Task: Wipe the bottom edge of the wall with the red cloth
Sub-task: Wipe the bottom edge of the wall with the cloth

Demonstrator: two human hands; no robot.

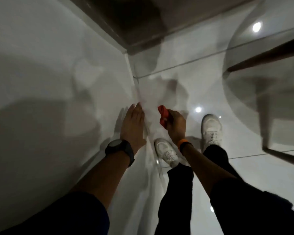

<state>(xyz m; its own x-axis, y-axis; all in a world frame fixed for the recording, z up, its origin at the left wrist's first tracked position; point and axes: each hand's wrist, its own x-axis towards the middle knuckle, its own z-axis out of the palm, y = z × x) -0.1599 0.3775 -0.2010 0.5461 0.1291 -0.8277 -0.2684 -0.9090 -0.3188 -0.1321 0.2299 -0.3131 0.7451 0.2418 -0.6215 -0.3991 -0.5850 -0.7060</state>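
The white wall (49, 68) fills the left side, and its bottom edge (147, 133) runs down the middle where it meets the glossy floor. My left hand (132, 126) lies flat against the wall just above that edge, fingers together and pointing up the frame. My right hand (176, 123) is closed around a bunched red cloth (163, 117), held a little to the right of the edge, above the floor and apart from the wall.
My two white shoes (166, 152) (210, 128) stand on the shiny white tiled floor (202, 85) close to the wall. A round glass table (236, 39) with dark wooden legs (265, 57) fills the right side. A dark doorway threshold (139, 28) lies at the top.
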